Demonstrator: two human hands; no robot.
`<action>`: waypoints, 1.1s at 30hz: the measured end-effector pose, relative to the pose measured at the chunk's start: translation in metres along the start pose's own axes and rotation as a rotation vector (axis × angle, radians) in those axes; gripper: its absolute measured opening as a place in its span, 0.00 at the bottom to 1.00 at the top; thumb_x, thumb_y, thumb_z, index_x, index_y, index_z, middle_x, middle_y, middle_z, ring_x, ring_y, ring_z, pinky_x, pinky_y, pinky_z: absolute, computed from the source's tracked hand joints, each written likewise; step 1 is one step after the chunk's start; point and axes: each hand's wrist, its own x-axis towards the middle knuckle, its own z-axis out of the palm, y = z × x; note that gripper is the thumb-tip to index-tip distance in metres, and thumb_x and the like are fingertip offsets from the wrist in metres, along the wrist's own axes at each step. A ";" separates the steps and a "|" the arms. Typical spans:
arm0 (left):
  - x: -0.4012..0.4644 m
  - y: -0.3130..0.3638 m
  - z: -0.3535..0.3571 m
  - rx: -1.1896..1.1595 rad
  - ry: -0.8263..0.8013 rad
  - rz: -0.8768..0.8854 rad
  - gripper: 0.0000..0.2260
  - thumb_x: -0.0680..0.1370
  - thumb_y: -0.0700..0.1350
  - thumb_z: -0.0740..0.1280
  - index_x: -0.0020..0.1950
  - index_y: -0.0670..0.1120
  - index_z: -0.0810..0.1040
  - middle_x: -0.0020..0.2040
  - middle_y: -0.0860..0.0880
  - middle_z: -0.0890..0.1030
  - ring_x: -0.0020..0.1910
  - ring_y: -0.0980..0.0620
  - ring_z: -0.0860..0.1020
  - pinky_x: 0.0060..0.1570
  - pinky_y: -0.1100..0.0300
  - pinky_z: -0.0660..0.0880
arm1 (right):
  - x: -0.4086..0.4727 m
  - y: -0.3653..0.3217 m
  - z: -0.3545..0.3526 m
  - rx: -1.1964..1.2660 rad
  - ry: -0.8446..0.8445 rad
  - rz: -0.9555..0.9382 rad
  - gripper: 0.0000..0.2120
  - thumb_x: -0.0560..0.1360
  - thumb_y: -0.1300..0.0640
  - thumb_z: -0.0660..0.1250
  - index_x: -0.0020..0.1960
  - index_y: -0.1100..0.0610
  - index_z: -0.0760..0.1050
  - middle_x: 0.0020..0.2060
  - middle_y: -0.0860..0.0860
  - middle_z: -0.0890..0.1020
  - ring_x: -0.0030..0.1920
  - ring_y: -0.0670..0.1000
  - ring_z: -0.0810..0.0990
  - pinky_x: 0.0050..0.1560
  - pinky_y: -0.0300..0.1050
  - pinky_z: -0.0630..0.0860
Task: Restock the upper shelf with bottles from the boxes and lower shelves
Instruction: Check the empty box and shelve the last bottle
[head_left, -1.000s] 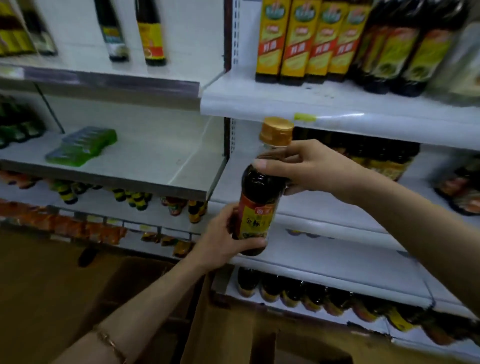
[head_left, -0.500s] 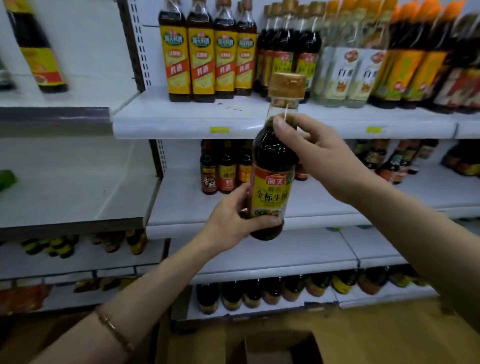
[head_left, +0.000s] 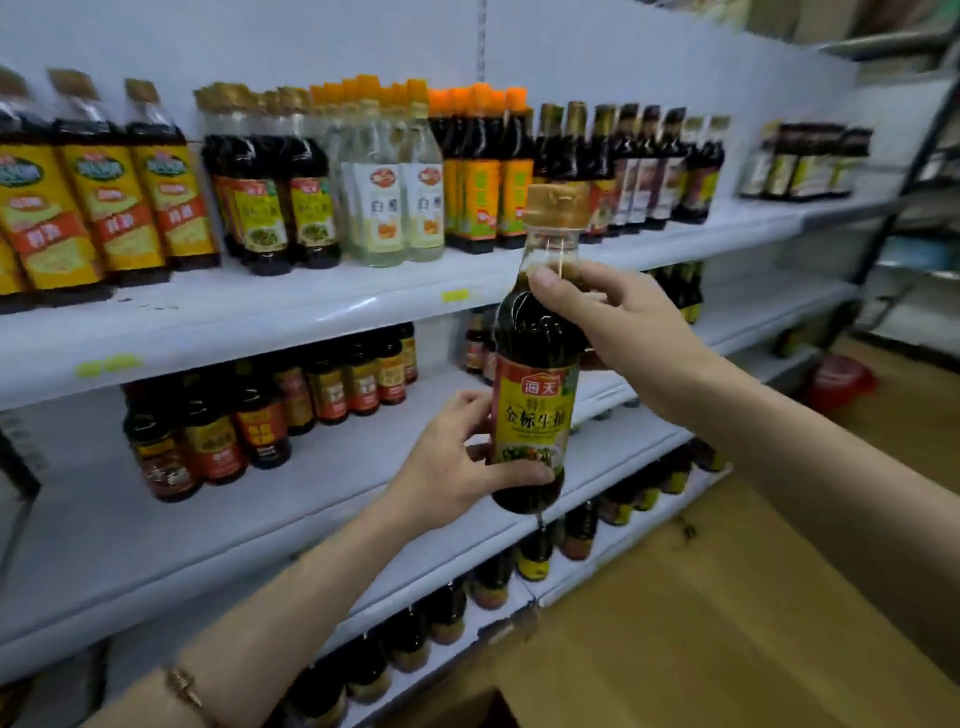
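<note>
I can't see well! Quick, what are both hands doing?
Left hand: holding the bottle near its bottom.
Right hand: gripping the bottle's neck.

Single head-worn view, wide-angle. Faces forward and slightly down at white store shelves (head_left: 322, 317), angled rightward along the aisle. Close range; wooden floor (head_left: 727, 613) at lower right.

Left hand (head_left: 457, 467): centre of frame, my fingers wrapped round the base of the soy sauce bottle (head_left: 535, 384), thumb across its front.
Right hand (head_left: 618, 322): just above, pinching the bottle's shoulder.
Left forearm: rises from lower left, bracelet (head_left: 183, 685) on wrist.
Right forearm: enters from lower right.
</note>
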 end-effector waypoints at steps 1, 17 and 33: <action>0.012 0.004 0.019 -0.003 -0.021 0.009 0.21 0.58 0.61 0.77 0.48 0.70 0.76 0.57 0.51 0.73 0.58 0.54 0.77 0.57 0.58 0.75 | -0.002 0.004 -0.020 -0.010 0.022 0.003 0.15 0.75 0.42 0.66 0.57 0.48 0.81 0.50 0.47 0.85 0.52 0.45 0.83 0.53 0.47 0.79; 0.178 0.037 0.275 -0.064 -0.271 0.060 0.35 0.64 0.58 0.78 0.66 0.60 0.66 0.61 0.57 0.77 0.61 0.60 0.75 0.62 0.59 0.73 | -0.008 0.094 -0.306 -0.067 0.265 0.036 0.13 0.76 0.43 0.66 0.52 0.50 0.82 0.49 0.47 0.86 0.50 0.43 0.84 0.48 0.39 0.80; 0.350 -0.010 0.372 -0.094 -0.265 0.080 0.36 0.64 0.55 0.79 0.69 0.51 0.69 0.59 0.52 0.80 0.59 0.53 0.79 0.63 0.50 0.74 | 0.098 0.185 -0.434 -0.126 0.267 0.027 0.07 0.76 0.43 0.66 0.48 0.44 0.80 0.41 0.41 0.85 0.43 0.36 0.83 0.40 0.31 0.78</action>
